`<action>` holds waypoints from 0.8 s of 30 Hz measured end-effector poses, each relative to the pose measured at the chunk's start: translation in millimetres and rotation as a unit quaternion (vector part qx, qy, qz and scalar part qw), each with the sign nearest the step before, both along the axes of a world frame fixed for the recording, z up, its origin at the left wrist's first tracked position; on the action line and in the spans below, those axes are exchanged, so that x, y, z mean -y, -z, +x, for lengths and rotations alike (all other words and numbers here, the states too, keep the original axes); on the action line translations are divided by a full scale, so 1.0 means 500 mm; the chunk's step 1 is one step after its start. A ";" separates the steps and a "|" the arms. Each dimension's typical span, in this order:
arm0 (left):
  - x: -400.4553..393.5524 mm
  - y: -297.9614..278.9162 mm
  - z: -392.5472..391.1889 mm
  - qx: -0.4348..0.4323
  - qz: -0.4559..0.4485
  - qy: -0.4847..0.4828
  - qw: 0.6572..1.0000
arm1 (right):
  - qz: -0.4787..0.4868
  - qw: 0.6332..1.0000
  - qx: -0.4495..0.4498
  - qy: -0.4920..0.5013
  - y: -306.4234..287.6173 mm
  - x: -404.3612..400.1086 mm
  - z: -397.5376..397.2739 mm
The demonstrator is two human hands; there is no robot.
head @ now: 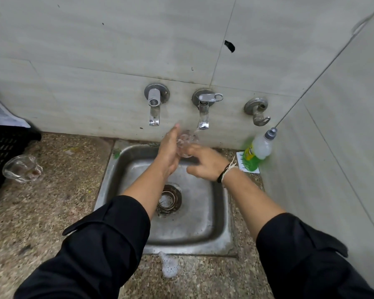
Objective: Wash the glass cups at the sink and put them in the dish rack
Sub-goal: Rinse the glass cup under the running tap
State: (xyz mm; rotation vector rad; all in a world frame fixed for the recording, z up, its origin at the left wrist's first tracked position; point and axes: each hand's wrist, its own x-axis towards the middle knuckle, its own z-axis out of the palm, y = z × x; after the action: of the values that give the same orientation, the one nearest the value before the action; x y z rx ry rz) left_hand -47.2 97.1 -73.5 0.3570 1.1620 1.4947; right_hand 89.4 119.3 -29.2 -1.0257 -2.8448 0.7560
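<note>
A clear glass cup (pixel 186 143) is held over the steel sink (pixel 219 214), right under the running middle tap (pixel 204 117). My left hand (pixel 168 152) holds the cup from the left side, its fingers reaching up along the glass. My right hand (pixel 205 164) grips it from the right, fingers curled at the rim; how far they reach inside is blurred. Water streams from the spout onto the cup. A second glass cup (pixel 22 168) lies on the speckled counter at the left, beside the black dish rack (pixel 2 156).
Another tap (pixel 154 106) is left of the running one; a wall hook fitting (pixel 257 111) is to the right. A green dish soap bottle (pixel 256 151) stands at the sink's right corner by the side wall. Foam (pixel 170 265) sits on the counter's front edge.
</note>
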 end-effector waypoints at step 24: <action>-0.007 -0.033 0.039 0.107 -0.017 0.000 0.994 | 0.157 0.982 0.102 0.003 -0.037 0.008 -0.008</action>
State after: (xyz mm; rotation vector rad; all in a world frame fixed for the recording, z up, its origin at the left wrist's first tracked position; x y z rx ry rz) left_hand -27.5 100.6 -57.1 0.1687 1.0143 1.4719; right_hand 85.2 115.4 -10.5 -1.1158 -2.9912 0.1970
